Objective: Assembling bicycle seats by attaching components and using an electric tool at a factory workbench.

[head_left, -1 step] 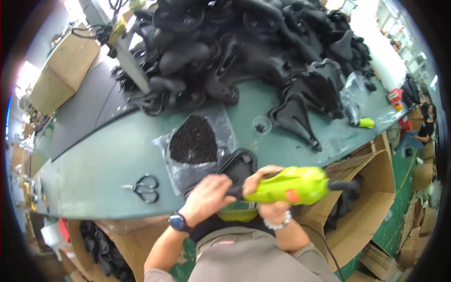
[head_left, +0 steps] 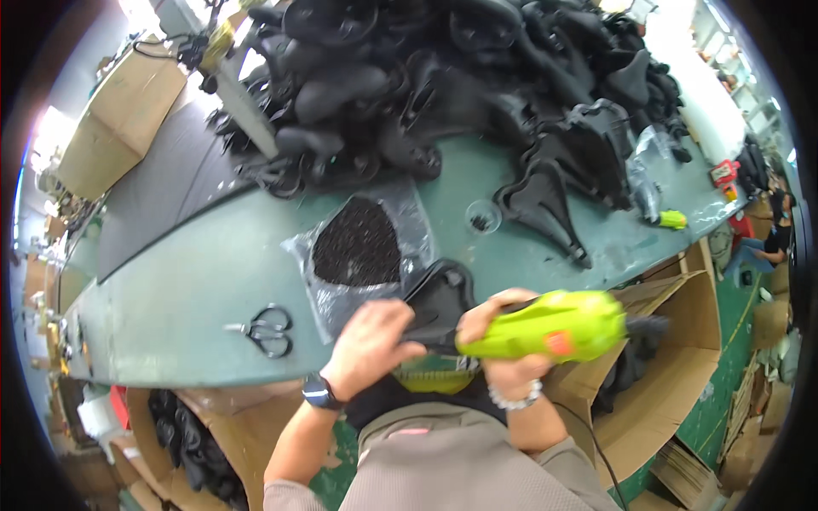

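Observation:
My right hand (head_left: pixel 515 362) is wrapped around a lime-green corded power screwdriver (head_left: pixel 562 326), which lies sideways with its tip toward the left. Just past that tip, a black bicycle saddle (head_left: pixel 443 298) rests at the table's near edge, its hollow underside facing up. My left hand (head_left: pixel 368 347), a dark watch on its wrist, grips the saddle's near left end. Where the tip meets the saddle is hidden by my hands. Behind my left hand, an open plastic bag (head_left: pixel 413 217) holds a heap of small black screws (head_left: pixel 358 243).
Black-handled scissors (head_left: pixel 268 330) lie left on the green table (head_left: pixel 187 298). A small clear cup (head_left: pixel 483 217) stands near loose saddles (head_left: pixel 545 204). A large saddle pile (head_left: pixel 366 94) fills the back. Cardboard boxes (head_left: pixel 682 375) flank me below the edge; a cord (head_left: pixel 588 434) hangs at right.
The power screwdriver and my right hand have shifted a little to the right. My left hand stays on the saddle. The whole view has moved slightly.

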A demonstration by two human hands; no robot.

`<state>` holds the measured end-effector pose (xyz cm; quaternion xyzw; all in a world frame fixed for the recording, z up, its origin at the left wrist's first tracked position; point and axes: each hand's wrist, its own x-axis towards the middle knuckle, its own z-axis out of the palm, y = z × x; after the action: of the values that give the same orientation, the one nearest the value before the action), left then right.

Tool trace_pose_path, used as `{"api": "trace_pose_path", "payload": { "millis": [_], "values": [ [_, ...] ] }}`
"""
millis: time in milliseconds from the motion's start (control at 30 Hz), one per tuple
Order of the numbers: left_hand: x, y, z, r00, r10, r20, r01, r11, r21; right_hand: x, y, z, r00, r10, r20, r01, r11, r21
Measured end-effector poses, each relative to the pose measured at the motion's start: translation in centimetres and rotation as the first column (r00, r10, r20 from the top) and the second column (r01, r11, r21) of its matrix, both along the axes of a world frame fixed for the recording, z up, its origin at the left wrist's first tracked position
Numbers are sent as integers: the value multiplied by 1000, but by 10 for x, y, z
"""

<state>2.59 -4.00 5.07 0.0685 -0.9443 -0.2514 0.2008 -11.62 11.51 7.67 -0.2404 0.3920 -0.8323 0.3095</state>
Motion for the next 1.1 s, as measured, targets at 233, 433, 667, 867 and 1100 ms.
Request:
{"api": "trace_pose_path", "payload": {
  "millis": [233,433,667,867,1100],
  "values": [
    [58,0,-50,929,308,204,-274,945,-178,-57,46,2,986,-10,168,48,973,-226],
    [70,35,-42,790,368,491,-448,893,53,-61,57,-7,956,189,226,-106,937,-332],
    [125,42,-27,649,758,-60,-687,618,381,-63,76,2,987,136,90,-109,960,-259],
    [254,-5,-41,-62,996,65,-546,-88,833,-61,61,-13,970,143,199,-103,974,-202],
    [202,-11,-57,434,899,-54,-603,335,724,-64,61,-30,933,160,323,-80,965,-249]
  ]
}}
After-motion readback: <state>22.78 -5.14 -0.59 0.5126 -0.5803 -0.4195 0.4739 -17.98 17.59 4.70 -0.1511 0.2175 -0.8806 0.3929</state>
